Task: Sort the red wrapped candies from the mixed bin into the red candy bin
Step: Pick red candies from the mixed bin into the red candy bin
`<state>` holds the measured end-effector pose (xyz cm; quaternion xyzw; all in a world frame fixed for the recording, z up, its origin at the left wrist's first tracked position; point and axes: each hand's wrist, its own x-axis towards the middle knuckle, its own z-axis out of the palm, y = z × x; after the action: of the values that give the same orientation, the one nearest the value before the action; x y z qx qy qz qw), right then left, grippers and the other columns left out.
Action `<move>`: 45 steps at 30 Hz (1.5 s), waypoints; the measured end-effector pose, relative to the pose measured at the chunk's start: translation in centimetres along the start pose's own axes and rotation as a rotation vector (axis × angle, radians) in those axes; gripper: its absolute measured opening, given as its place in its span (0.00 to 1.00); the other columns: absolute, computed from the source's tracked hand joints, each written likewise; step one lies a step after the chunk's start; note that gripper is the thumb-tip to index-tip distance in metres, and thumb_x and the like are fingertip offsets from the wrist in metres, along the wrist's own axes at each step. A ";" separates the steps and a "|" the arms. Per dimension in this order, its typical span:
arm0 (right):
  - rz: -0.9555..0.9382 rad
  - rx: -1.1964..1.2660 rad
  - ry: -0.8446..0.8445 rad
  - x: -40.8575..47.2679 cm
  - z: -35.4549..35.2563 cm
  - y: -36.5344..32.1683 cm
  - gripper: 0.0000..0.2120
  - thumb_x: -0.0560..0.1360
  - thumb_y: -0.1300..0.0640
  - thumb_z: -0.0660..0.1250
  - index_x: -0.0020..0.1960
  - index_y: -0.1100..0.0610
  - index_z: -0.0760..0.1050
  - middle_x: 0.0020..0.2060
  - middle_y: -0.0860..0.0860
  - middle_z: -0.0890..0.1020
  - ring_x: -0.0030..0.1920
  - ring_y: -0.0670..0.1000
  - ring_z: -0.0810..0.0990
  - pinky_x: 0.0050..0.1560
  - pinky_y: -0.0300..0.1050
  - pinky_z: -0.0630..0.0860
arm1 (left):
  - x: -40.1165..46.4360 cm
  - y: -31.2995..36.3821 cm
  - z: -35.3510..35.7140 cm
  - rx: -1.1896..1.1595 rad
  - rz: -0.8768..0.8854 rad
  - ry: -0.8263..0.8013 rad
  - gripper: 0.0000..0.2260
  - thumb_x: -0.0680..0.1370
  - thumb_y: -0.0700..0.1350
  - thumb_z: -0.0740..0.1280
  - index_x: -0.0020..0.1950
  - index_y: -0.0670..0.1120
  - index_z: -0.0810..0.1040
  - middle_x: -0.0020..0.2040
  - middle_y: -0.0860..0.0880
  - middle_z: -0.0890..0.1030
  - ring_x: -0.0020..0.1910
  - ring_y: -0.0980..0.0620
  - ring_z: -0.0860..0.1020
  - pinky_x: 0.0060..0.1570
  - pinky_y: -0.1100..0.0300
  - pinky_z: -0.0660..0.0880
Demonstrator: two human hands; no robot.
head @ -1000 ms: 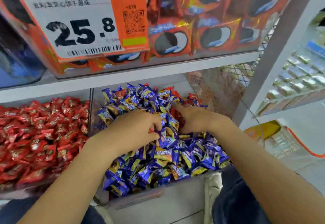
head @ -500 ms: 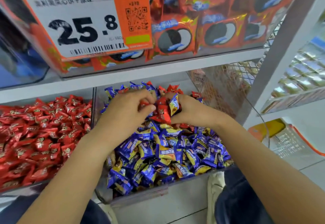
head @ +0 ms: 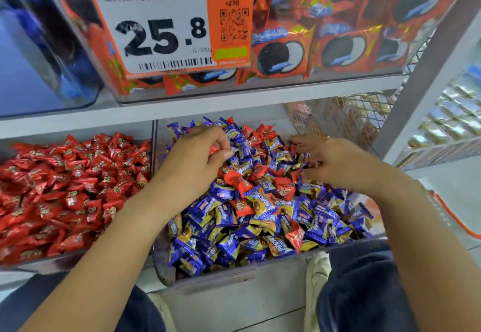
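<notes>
The clear mixed bin holds a heap of blue wrapped candies with several red wrapped candies lying on top near the middle. My left hand is over the bin's back left, thumb and curled fingers pinching a red candy. My right hand is over the bin's back right, fingers spread and touching the candies; it is blurred. To the left, the red candy bin is full of red wrapped candies.
A shelf board runs just above the bins, carrying boxes of cookie packs and an orange price tag. A grey upright post and wire mesh stand to the right. My knees are below the bins.
The hands, which held a bunch of red candies together over the bin's middle, have moved apart. Red candies now lie loose on top of the blue pile.
</notes>
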<state>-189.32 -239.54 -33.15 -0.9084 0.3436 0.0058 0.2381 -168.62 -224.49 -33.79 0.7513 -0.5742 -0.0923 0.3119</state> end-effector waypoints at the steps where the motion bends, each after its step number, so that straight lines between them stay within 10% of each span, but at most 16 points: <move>1: -0.010 -0.055 0.045 -0.2 0.1 -0.1 0.34 0.72 0.55 0.71 0.74 0.45 0.60 0.66 0.50 0.74 0.61 0.50 0.76 0.61 0.46 0.71 | 0.0 0.1 0.1 0.015 0.004 -0.032 0.09 0.77 0.36 0.64 0.47 0.51 0.75 0.48 0.49 0.75 0.43 0.56 0.75 0.43 0.63 0.66; 5: -0.069 -0.043 -0.042 -1.6 1.2 -0.7 0.34 0.73 0.53 0.70 0.73 0.43 0.58 0.65 0.48 0.75 0.55 0.45 0.76 0.55 0.40 0.72 | -0.4 0.9 0.1 0.190 0.023 -0.268 0.19 0.79 0.34 0.59 0.64 0.54 0.73 0.62 0.54 0.69 0.54 0.54 0.73 0.54 0.55 0.71; 12: -0.131 -0.187 -0.089 -1.4 4.0 -1.1 0.34 0.75 0.53 0.67 0.75 0.42 0.54 0.64 0.52 0.73 0.57 0.51 0.75 0.55 0.46 0.73 | -1.1 1.5 2.0 0.556 0.060 -0.394 0.29 0.74 0.70 0.53 0.71 0.56 0.65 0.66 0.52 0.65 0.66 0.51 0.66 0.62 0.57 0.64; 21: -0.154 -0.260 0.057 0.0 4.7 -2.0 0.17 0.74 0.57 0.66 0.63 0.50 0.73 0.52 0.51 0.81 0.52 0.51 0.79 0.47 0.43 0.73 | -0.8 1.3 1.8 0.379 0.045 -0.330 0.05 0.80 0.51 0.58 0.49 0.51 0.67 0.48 0.54 0.71 0.48 0.53 0.70 0.44 0.58 0.71; 27: -0.149 -0.131 0.037 0.2 3.3 -1.6 0.16 0.77 0.55 0.66 0.64 0.50 0.75 0.55 0.51 0.82 0.53 0.50 0.80 0.53 0.40 0.72 | -0.6 1.0 1.5 0.351 0.050 -0.314 0.15 0.75 0.61 0.66 0.56 0.56 0.68 0.46 0.58 0.68 0.45 0.56 0.69 0.40 0.60 0.65; 33: -0.047 0.071 0.143 -0.4 0.6 -0.4 0.18 0.78 0.55 0.64 0.67 0.46 0.72 0.61 0.51 0.79 0.50 0.48 0.79 0.51 0.40 0.71 | -0.7 0.4 0.8 0.104 0.060 0.072 0.08 0.74 0.42 0.68 0.47 0.56 0.76 0.41 0.57 0.73 0.38 0.59 0.73 0.39 0.65 0.70; 38: 0.020 0.067 0.118 0.7 1.6 -0.2 0.18 0.78 0.59 0.63 0.67 0.49 0.73 0.64 0.52 0.75 0.56 0.53 0.77 0.49 0.39 0.66 | -0.6 0.4 0.9 -0.092 0.059 0.021 0.13 0.81 0.39 0.59 0.58 0.54 0.77 0.45 0.59 0.77 0.31 0.56 0.74 0.32 0.65 0.66; 41: 0.027 0.013 0.077 1.5 2.2 -0.4 0.17 0.74 0.64 0.64 0.61 0.53 0.77 0.57 0.53 0.79 0.55 0.53 0.77 0.51 0.42 0.71 | -0.8 0.6 0.8 -0.202 0.069 -0.015 0.12 0.82 0.42 0.58 0.58 0.57 0.76 0.42 0.60 0.80 0.31 0.46 0.75 0.33 0.56 0.71; 45: 0.024 -0.052 0.154 2.1 3.1 0.0 0.04 0.73 0.59 0.68 0.42 0.57 0.73 0.35 0.49 0.76 0.38 0.53 0.76 0.38 0.46 0.72 | -1.2 0.7 0.9 -0.149 0.042 -0.181 0.11 0.77 0.53 0.65 0.59 0.60 0.75 0.38 0.57 0.79 0.37 0.61 0.75 0.40 0.64 0.70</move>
<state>-187.20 -239.50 -36.23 -0.9080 0.3713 -0.0523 0.1872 -169.99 -223.83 -34.40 0.7025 -0.6071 -0.1956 0.3156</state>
